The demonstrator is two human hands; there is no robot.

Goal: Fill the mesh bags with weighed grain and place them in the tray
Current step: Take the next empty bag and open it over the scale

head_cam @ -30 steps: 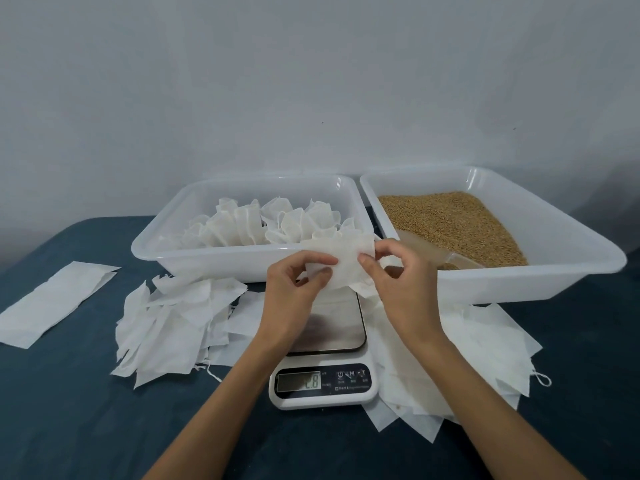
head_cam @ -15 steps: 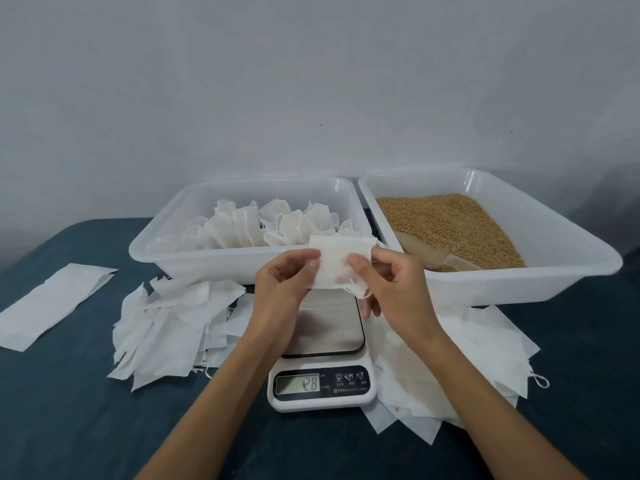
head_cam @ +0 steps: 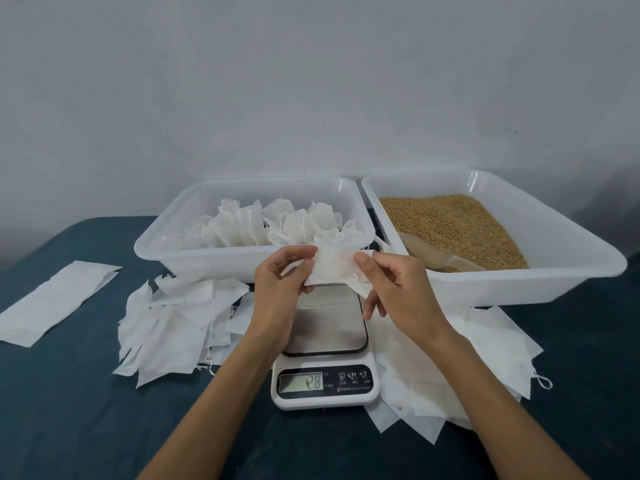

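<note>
A flat white mesh bag [head_cam: 333, 268] is held above the kitchen scale [head_cam: 325, 344]. My left hand [head_cam: 282, 282] pinches its left edge and my right hand [head_cam: 391, 289] pinches its right edge. The scale's steel platform is bare and its display [head_cam: 300, 382] shows 2.8. Behind it, the left white tray [head_cam: 194, 258] holds several filled, gathered bags [head_cam: 277, 225]. The right tray [head_cam: 540, 282] holds golden grain [head_cam: 450, 223] with a scoop [head_cam: 436, 254] lying in it.
A heap of empty white bags [head_cam: 173, 317] lies left of the scale, and another pile [head_cam: 460, 368] lies under and right of it. A single long white strip [head_cam: 55, 299] sits at the far left on the dark blue cloth. A grey wall stands behind the trays.
The bag was crumpled between my fingers and is now pulled flat and held by both edges. My hands have drawn slightly apart.
</note>
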